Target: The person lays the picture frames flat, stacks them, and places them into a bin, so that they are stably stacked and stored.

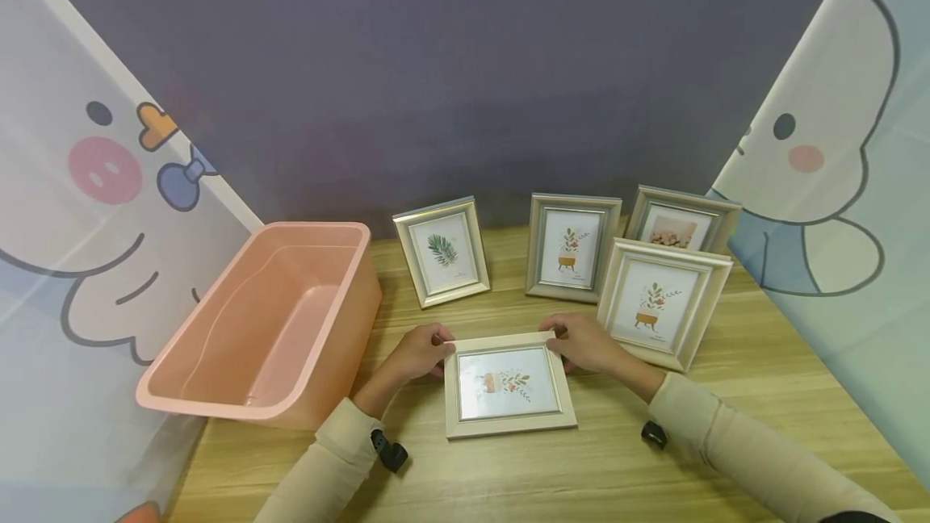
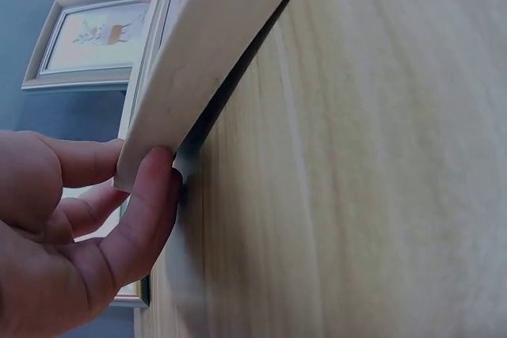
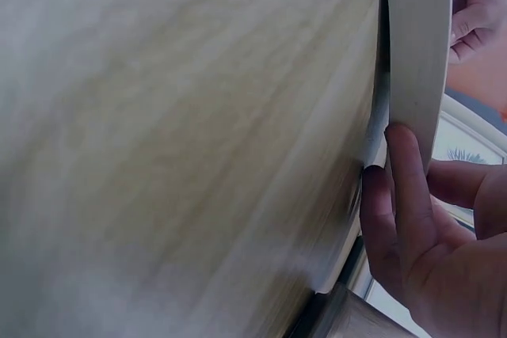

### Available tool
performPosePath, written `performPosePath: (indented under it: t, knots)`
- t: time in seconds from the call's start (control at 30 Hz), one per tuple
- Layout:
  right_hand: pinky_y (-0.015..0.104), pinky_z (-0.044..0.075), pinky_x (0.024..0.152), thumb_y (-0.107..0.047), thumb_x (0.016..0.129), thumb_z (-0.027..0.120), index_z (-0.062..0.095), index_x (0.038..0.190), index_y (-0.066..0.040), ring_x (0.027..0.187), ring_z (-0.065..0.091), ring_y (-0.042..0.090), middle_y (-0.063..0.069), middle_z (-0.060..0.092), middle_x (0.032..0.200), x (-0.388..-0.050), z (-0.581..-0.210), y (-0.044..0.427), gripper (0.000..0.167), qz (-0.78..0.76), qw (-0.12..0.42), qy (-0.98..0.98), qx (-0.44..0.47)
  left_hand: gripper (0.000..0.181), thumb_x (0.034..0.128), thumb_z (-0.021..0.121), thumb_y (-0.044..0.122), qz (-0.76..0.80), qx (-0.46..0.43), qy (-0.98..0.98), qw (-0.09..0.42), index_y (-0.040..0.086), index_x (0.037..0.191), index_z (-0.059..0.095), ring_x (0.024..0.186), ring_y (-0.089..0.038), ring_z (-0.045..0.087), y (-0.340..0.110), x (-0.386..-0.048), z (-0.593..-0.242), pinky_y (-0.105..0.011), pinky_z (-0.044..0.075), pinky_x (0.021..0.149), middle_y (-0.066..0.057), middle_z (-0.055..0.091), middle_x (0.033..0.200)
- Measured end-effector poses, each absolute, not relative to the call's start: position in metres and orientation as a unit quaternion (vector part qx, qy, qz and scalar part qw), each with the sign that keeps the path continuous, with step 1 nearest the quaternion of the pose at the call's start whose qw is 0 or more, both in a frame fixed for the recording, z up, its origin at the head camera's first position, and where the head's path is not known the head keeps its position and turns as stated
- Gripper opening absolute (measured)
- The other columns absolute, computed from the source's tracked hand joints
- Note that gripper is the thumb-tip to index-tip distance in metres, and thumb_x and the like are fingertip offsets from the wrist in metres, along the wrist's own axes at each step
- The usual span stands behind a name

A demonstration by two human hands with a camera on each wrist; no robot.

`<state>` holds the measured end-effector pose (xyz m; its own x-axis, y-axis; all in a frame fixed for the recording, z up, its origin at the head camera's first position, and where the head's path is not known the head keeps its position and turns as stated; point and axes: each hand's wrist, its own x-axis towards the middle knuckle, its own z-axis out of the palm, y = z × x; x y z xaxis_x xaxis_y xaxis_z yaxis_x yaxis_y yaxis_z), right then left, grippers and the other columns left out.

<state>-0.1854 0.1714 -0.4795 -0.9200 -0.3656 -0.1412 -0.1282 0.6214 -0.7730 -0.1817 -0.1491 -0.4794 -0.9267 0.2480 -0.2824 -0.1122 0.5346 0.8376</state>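
A cream picture frame [image 1: 508, 426] with a plant print lies sideways on the wooden table in the head view, its far edge a little raised. My left hand [image 1: 424, 352] pinches its far left corner between thumb and fingers. At the far right corner my right hand [image 1: 581, 340] grips it the same way. In the left wrist view a dark gap shows between the picture frame [image 2: 190, 61] and the table beside the left fingers [image 2: 146, 203]. The right wrist view shows the right fingers [image 3: 408, 187] against the side of the picture frame [image 3: 418, 45].
A pink plastic tub [image 1: 320, 378] stands at the left. Behind my hands stand a leaf-print frame [image 1: 443, 253], a grey plant-print frame [image 1: 572, 247], a cream plant-print frame [image 1: 663, 301] and a partly covered frame [image 1: 683, 220]. A dark wall [image 1: 465, 79] closes the back.
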Motion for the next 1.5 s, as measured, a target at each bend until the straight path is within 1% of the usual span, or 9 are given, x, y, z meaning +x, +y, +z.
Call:
performPosePath:
  t: [0.27, 0.4, 0.57, 0.83, 1.03, 1.13, 1.27, 1.37, 1.5]
  knots:
    - [0.028, 0.057, 0.051, -0.009, 0.096, 0.066, 0.067, 0.126, -0.001, 0.053, 0.067, 0.016, 0.015, 0.071, 0.102, -0.186, -0.477, 0.169, 0.031, -0.397, 0.139, 0.897, -0.133, 0.014, 0.0978, 0.063, 0.009, 0.457, 0.038, 0.872, 0.167, 0.0, 0.108, 0.067, 0.065, -0.019, 0.07, -0.146, -0.18, -0.476, -0.033, 0.062, 0.06, -0.018, 0.071, 0.103]
    - [0.026, 0.056, 0.049, -0.008, 0.095, 0.066, 0.067, 0.124, 0.0, 0.052, 0.065, 0.016, 0.01, 0.069, 0.092, -0.186, -0.48, 0.167, 0.031, -0.391, 0.133, 0.902, -0.126, 0.014, 0.0976, 0.064, 0.009, 0.449, 0.037, 0.878, 0.163, 0.0, 0.107, 0.069, 0.062, -0.018, 0.069, -0.145, -0.18, -0.476, -0.033, 0.062, 0.06, -0.017, 0.07, 0.1]
    - [0.026, 0.053, 0.048, -0.006, 0.093, 0.067, 0.067, 0.121, 0.002, 0.051, 0.064, 0.015, 0.005, 0.06, 0.08, -0.186, -0.484, 0.165, 0.029, -0.382, 0.124, 0.908, -0.121, 0.012, 0.0971, 0.065, 0.009, 0.425, 0.044, 0.891, 0.153, 0.001, 0.104, 0.071, 0.058, -0.015, 0.067, -0.143, -0.181, -0.477, -0.031, 0.06, 0.057, -0.014, 0.068, 0.096]
    - [0.024, 0.05, 0.048, -0.008, 0.092, 0.066, 0.067, 0.122, 0.003, 0.05, 0.064, 0.016, 0.003, 0.06, 0.079, -0.187, -0.483, 0.166, 0.031, -0.367, 0.123, 0.913, -0.13, 0.011, 0.0967, 0.065, 0.009, 0.413, 0.044, 0.898, 0.148, 0.002, 0.103, 0.071, 0.056, -0.014, 0.067, -0.143, -0.182, -0.478, -0.029, 0.059, 0.056, -0.01, 0.069, 0.091]
    - [0.024, 0.046, 0.05, -0.009, 0.093, 0.065, 0.064, 0.125, 0.003, 0.052, 0.063, 0.016, 0.002, 0.06, 0.081, -0.187, -0.479, 0.166, 0.035, -0.364, 0.132, 0.911, -0.14, 0.012, 0.0963, 0.065, 0.01, 0.403, 0.049, 0.902, 0.146, 0.001, 0.102, 0.071, 0.057, -0.015, 0.068, -0.143, -0.182, -0.478, -0.028, 0.058, 0.054, -0.011, 0.071, 0.091]
    - [0.025, 0.047, 0.052, -0.01, 0.093, 0.064, 0.063, 0.127, 0.003, 0.055, 0.063, 0.016, 0.003, 0.062, 0.086, -0.187, -0.478, 0.167, 0.036, -0.364, 0.137, 0.911, -0.137, 0.012, 0.0958, 0.066, 0.011, 0.389, 0.055, 0.909, 0.139, 0.002, 0.102, 0.072, 0.059, -0.015, 0.069, -0.143, -0.182, -0.478, -0.028, 0.056, 0.057, -0.01, 0.073, 0.093]
    - [0.026, 0.051, 0.057, -0.011, 0.094, 0.064, 0.061, 0.13, 0.004, 0.058, 0.065, 0.015, 0.008, 0.066, 0.097, -0.186, -0.475, 0.168, 0.04, -0.361, 0.137, 0.912, -0.137, 0.01, 0.0941, 0.068, 0.013, 0.355, 0.066, 0.925, 0.116, 0.007, 0.1, 0.074, 0.076, -0.014, 0.067, -0.143, -0.184, -0.478, -0.03, 0.054, 0.071, -0.005, 0.072, 0.094]
    - [0.026, 0.052, 0.06, -0.013, 0.095, 0.063, 0.061, 0.131, 0.004, 0.062, 0.066, 0.014, 0.01, 0.068, 0.103, -0.186, -0.47, 0.17, 0.04, -0.359, 0.134, 0.913, -0.139, 0.009, 0.0934, 0.069, 0.015, 0.345, 0.075, 0.93, 0.103, 0.011, 0.1, 0.074, 0.089, -0.015, 0.063, -0.142, -0.184, -0.477, -0.034, 0.052, 0.08, -0.002, 0.072, 0.095]
    - [0.027, 0.052, 0.061, -0.012, 0.096, 0.063, 0.061, 0.131, 0.004, 0.069, 0.066, 0.011, 0.012, 0.07, 0.105, -0.185, -0.46, 0.174, 0.039, -0.356, 0.121, 0.913, -0.156, 0.013, 0.0955, 0.067, 0.016, 0.359, 0.092, 0.924, 0.099, 0.01, 0.104, 0.074, 0.094, -0.019, 0.065, -0.14, -0.184, -0.472, -0.038, 0.054, 0.083, -0.003, 0.072, 0.099]
